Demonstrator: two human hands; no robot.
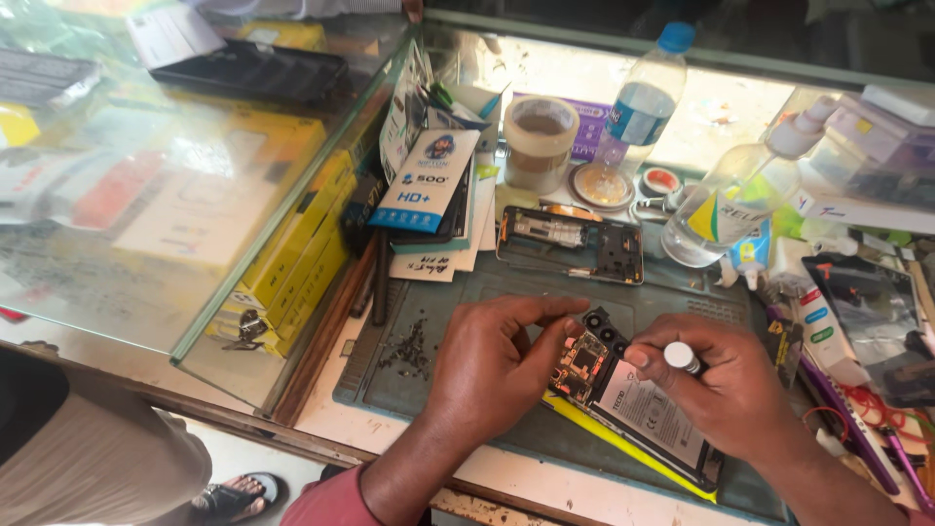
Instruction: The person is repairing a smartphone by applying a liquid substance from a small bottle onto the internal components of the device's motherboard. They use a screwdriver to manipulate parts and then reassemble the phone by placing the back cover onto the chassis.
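An opened black smartphone with its back cover removed (633,404), circuit board and white-labelled battery exposed, lies on a grey-green rubber work mat (467,292). Its long axis runs diagonally, the camera end pointing up-left and away from the person, the other end toward the lower right. The left hand (492,365) curls at the camera end, fingertips on the board. The right hand (726,385) lies over the battery, closed around a white-capped screwdriver (680,356). A detached phone frame (570,244) lies beyond.
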